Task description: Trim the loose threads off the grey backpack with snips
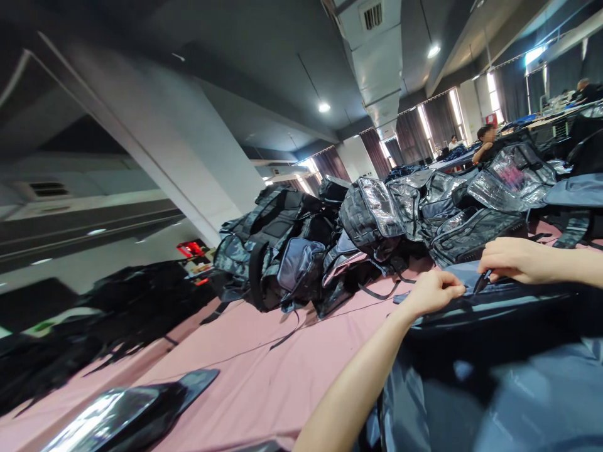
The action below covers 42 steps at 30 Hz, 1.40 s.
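On the near right of the pink table [264, 383], the left hand [431, 292] pinches the dark backpack [494, 307] taut, apparently steadying it, while the right hand [513, 260] fingers clamp its zipper pull [483, 280].

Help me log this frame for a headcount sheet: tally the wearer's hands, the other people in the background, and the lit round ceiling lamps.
Wearer's hands: 2, the left hand and right hand, both on the dark bag
Other people: 3 that I can make out, far back
Round ceiling lamps lit: 2
Total: 7
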### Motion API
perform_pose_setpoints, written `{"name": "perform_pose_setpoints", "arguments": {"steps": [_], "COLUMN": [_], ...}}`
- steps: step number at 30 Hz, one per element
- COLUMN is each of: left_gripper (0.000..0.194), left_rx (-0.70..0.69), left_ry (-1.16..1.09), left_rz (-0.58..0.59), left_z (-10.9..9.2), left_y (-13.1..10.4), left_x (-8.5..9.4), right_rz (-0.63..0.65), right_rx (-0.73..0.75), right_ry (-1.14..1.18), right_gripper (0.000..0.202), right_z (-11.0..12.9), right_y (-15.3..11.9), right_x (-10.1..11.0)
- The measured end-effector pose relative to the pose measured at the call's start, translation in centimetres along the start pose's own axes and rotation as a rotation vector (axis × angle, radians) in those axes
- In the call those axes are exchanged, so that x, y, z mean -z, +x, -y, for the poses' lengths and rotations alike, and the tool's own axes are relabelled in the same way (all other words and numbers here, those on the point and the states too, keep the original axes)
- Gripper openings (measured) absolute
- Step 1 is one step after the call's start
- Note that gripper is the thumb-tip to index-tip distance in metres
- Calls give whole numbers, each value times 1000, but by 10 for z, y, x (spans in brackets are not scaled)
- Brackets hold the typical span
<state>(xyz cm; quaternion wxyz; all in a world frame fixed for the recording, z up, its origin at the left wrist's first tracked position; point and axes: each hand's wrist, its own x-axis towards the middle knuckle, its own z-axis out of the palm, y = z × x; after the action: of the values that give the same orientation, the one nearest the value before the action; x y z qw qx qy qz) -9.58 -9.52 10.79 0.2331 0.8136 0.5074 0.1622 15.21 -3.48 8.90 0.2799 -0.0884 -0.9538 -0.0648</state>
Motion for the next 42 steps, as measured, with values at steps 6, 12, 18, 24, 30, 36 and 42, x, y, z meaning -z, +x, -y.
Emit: {"name": "perform_pose_setpoints", "arguments": {"steps": [6,12,18,24,30,36,42], "left_gripper": [18,24,18,20,21,20,15], "left_rx": [-64,-333,-385,-410,-451,-428,-384], "left_ry": [141,466,796,946,773,709,496], "left_rz": [-112,-407,-406,-441,-401,-366,-120], "left_z": [-5,-10,-27,-27,-23,-24,-38], "left_y": [-5,-18,-17,-4,-5,-6,-23], "left_x": [-7,-27,-50,-62,-59,-59,-34], "right_rz": [-48,-88,-92,-82,-85,-70,-131], "right_rx": [-90,-213,-78,4,62,43,-34], "right_ry": [73,84,-173,-377,-431,-429,-302], "right_gripper": [25,26,24,22,28,35,34], "right_z": [0,-7,-4,6,14,22,34], "right_y": [-12,-36,-58,-57,-45,-35,-48], "right_x": [4,14,23,31,34,29,45]}}
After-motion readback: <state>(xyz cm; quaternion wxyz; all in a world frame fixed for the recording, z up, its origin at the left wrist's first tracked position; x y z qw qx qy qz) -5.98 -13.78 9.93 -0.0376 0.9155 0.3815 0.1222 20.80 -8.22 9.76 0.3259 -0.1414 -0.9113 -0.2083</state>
